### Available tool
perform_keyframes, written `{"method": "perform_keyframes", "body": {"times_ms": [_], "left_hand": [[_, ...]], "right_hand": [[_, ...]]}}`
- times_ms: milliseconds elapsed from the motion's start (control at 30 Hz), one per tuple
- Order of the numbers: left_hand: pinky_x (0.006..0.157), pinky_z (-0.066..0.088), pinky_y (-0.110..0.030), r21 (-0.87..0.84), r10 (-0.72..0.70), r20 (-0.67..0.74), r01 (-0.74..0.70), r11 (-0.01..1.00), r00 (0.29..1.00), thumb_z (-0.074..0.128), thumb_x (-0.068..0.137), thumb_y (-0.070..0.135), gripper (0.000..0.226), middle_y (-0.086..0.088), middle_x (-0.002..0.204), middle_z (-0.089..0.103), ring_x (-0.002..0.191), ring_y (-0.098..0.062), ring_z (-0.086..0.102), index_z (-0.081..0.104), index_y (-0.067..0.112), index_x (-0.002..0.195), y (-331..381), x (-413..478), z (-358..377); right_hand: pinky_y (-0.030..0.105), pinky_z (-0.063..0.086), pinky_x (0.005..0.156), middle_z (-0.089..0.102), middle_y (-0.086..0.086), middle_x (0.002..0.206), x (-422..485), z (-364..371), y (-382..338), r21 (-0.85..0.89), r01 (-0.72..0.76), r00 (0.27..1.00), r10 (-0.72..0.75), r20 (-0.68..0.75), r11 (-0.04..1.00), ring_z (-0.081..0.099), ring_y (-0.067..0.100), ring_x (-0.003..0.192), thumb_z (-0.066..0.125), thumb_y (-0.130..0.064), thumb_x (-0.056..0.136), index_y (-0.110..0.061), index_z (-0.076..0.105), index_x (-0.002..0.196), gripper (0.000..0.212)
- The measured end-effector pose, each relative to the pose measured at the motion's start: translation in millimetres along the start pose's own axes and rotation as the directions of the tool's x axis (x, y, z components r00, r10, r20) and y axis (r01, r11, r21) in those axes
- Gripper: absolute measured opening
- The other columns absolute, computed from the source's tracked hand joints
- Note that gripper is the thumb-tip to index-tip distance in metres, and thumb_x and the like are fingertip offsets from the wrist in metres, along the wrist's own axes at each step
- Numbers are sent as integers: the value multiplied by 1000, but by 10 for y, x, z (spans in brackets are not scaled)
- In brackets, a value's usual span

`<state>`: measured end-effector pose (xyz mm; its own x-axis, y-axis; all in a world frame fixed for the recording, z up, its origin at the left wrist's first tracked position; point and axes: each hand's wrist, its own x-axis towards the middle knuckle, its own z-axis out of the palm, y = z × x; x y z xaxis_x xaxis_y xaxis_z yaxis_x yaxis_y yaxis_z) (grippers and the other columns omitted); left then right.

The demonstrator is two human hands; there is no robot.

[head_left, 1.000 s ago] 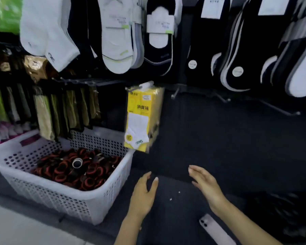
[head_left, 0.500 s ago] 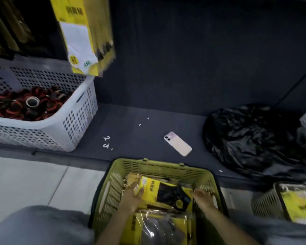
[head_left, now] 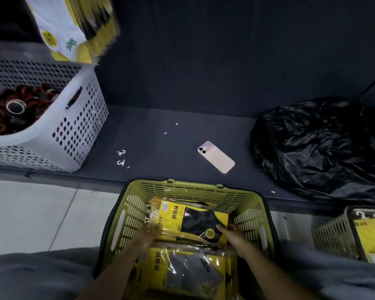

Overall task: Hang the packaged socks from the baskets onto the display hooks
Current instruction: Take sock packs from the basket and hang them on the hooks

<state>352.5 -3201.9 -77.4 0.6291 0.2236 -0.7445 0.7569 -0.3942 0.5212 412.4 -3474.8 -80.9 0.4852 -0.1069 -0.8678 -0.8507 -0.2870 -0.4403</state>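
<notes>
A green basket [head_left: 188, 190] sits on the floor in front of me, full of yellow sock packs. My left hand [head_left: 148, 233] and my right hand [head_left: 231, 233] grip the two sides of a stack of yellow packs of black socks [head_left: 188, 220] at the basket's far end. More packs with grey socks [head_left: 182, 276] lie nearer to me. Yellow packs with white socks [head_left: 74, 29] hang from a hook at the top left.
A white perforated basket [head_left: 78, 131] of red and black rings stands on the dark shelf at left. A phone [head_left: 216, 156], two small white hooks [head_left: 121, 157] and a black plastic bag [head_left: 318, 148] lie on the shelf. Another basket of yellow packs [head_left: 333, 232] is at right.
My view dropped from the display wall to the green basket. Both hands went from open in the air down onto the stack of sock packs and closed on its sides.
</notes>
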Motion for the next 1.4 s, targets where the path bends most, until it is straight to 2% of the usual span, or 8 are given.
{"method": "perform_keyframes", "body": {"times_ms": [100,300,467,567,733,933,1067,1400], "left_hand": [[87,42,-32,51,-11,24,9,999,1000,42,98,43,35,-7,108,59,102,-22,55,56,14,111,-10,91,13],[56,42,-22,-10,-37,-21,37,999,999,57,93,34,29,-1,70,62,65,-13,58,60,15,72,-6,189,-60],[51,40,-19,-175,-24,-118,3,985,993,61,88,43,24,5,74,62,72,-15,63,57,22,77,73,109,-85],[72,52,-32,-271,-44,-124,8,963,991,62,83,51,40,-5,92,64,97,-29,63,59,13,96,231,12,-126],[85,46,-30,-363,21,-203,-95,927,979,65,63,71,89,-10,107,57,99,-23,57,50,2,117,836,-410,-454],[100,40,-30,-566,92,-575,-477,672,813,81,71,35,85,-8,132,39,119,-23,48,30,8,133,1605,-959,-907],[89,53,-31,-885,266,-301,-372,280,916,75,73,37,80,-5,123,62,111,-19,62,38,11,139,1941,-1333,-1215],[90,49,-34,-639,562,-517,-728,248,645,69,71,44,50,5,113,70,107,-15,65,59,29,117,2146,-1850,-2138]], "right_hand": [[32,49,62,35,16,150,24,17,-26,-56,-21,999,23,28,998,45,36,128,72,-38,82,-11,25,149,86],[41,43,102,42,17,145,38,-33,-84,-110,8,996,2,92,994,43,35,130,80,-44,70,-6,34,144,95],[30,48,92,49,14,141,-163,-4,-399,-51,143,945,-121,303,988,57,19,114,83,-27,69,-14,53,124,64],[39,39,107,45,7,144,-370,7,-624,-79,256,935,-225,275,964,46,25,129,86,-44,58,-10,37,141,102],[25,45,73,70,-21,95,-965,-139,-1010,145,409,877,-432,208,901,65,-3,85,91,-45,42,-33,61,97,64],[49,38,106,57,1,133,-1614,-182,-1411,424,495,820,-569,60,758,52,23,125,86,-50,37,-18,55,131,104],[52,43,104,65,8,123,-1974,53,-1722,583,517,741,-669,62,627,60,28,116,88,-40,42,-17,62,123,87],[37,45,103,64,-5,124,-2699,553,-2544,402,818,431,-901,46,412,62,13,113,75,-50,62,-32,49,128,73]]}}
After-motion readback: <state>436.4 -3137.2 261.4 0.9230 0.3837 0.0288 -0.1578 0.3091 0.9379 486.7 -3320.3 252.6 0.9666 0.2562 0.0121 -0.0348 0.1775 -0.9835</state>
